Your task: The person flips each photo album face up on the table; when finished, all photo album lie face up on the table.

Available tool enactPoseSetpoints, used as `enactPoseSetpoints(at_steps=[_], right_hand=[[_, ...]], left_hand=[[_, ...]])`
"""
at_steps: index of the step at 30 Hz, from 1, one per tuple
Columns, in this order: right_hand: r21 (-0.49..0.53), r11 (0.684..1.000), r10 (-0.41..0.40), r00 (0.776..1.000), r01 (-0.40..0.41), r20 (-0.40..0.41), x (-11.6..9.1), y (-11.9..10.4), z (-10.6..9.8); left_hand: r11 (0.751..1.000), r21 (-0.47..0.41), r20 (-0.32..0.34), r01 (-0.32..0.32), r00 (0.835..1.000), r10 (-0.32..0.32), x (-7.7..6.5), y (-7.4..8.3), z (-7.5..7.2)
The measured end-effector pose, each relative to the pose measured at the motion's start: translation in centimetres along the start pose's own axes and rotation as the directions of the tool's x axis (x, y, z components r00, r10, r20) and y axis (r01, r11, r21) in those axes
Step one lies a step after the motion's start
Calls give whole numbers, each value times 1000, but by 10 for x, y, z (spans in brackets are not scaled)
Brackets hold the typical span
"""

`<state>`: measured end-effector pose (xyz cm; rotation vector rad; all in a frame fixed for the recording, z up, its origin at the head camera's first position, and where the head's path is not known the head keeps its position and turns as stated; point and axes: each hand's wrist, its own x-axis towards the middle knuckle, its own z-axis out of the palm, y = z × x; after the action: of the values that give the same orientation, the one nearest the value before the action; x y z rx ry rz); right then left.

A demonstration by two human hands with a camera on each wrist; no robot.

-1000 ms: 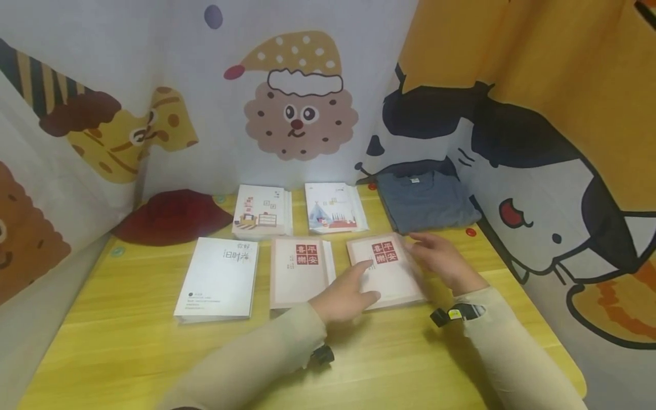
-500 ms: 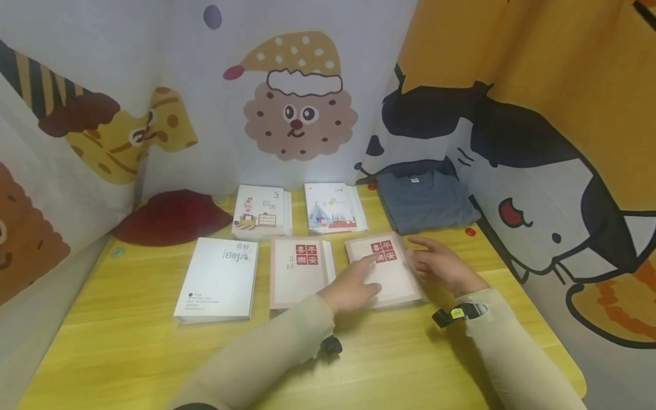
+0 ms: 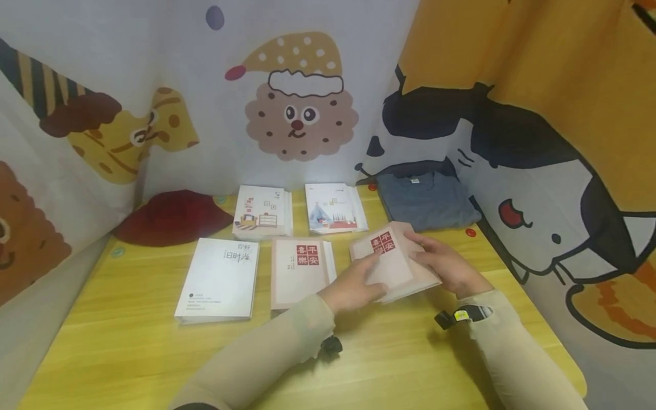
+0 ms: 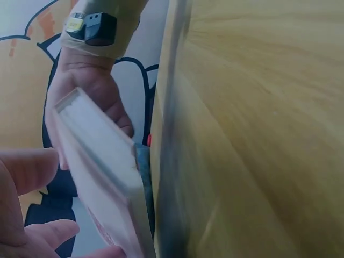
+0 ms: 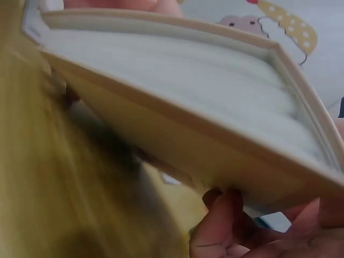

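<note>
A thick pale-pink photo album (image 3: 397, 270) with a red square of characters tilts up off the table at its right side. My right hand (image 3: 453, 267) grips the raised spine side; in the right wrist view, its thumb (image 5: 217, 223) presses under the back cover. My left hand (image 3: 353, 287) rests its extended fingers on the front cover, thumb held apart. The white page edges (image 4: 102, 134) show in the left wrist view. A matching pink album (image 3: 297, 285) lies flat to the left, partly behind my left hand.
A white album (image 3: 217, 279) lies at the left. Two illustrated white albums (image 3: 261, 210) (image 3: 333, 208) lie behind. A dark red hat (image 3: 174, 216) and a folded grey-blue shirt (image 3: 427, 199) sit by the curtain (image 3: 205, 148). Wooden tabletop (image 3: 369, 364) extends in front.
The pink album's right side has risen from the table, tilting it leftward. My right hand has gone from beside the album to gripping its spine side. My left hand stays on the cover.
</note>
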<state>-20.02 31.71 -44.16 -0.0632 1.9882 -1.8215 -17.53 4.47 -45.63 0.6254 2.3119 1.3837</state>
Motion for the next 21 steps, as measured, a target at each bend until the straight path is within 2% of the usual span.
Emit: enactPoseSetpoints(at_steps=[3, 7, 17, 21], right_hand=[[37, 999, -33, 999, 32, 18, -3, -7, 5], [23, 998, -59, 998, 59, 17, -7, -13, 11], [-41, 988, -150, 989, 149, -16, -15, -32, 35], [-7, 975, -221, 975, 221, -8, -15, -35, 41]], left_hand=[[1000, 3, -9, 10, 1000, -9, -1, 1, 0], [1000, -17, -17, 17, 1000, -17, -2, 3, -2], [990, -113, -64, -80, 995, 73, -3, 13, -7], [970, -218, -70, -109, 993, 96, -6, 16, -8]])
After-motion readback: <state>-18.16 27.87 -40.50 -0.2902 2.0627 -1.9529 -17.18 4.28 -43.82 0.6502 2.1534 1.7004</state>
